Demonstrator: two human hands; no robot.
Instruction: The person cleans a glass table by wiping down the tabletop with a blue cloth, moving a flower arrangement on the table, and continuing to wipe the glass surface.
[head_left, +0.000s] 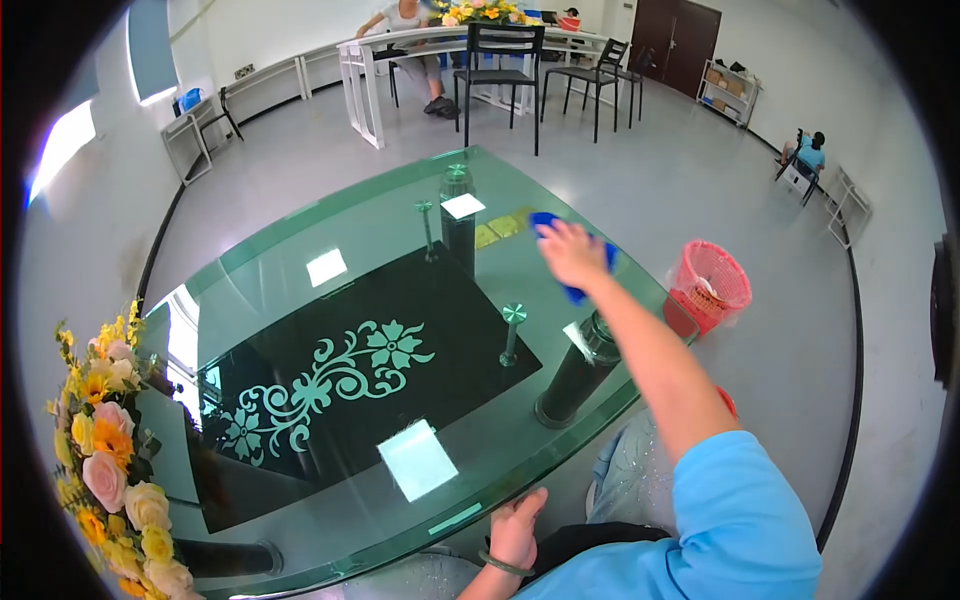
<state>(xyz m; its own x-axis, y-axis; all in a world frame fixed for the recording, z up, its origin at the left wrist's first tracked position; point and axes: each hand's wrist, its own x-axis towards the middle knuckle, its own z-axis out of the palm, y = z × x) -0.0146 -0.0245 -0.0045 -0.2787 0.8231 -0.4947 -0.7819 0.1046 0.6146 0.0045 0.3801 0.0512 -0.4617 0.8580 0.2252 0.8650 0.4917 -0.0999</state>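
Observation:
My right hand (575, 256) is pressed flat on a blue cloth (575, 293) on the far right part of the glass table (300, 520). The cloth shows on both sides of the hand. Just left of it lie small yellow-green squares (497, 229). My left hand (516, 528) is at the table's near edge, with a bracelet on the wrist; its fingers are partly hidden at the edge, and whether they hold anything is not clear. A dark panel with a floral pattern (310, 392) shows through the glass.
Flowers (105, 470) stand along the left edge. A red basket (712, 285) is on the floor to the right. Chairs (500, 78) and a white table (360, 95) with a seated person (405, 20) are behind; another person (810, 150) sits far right.

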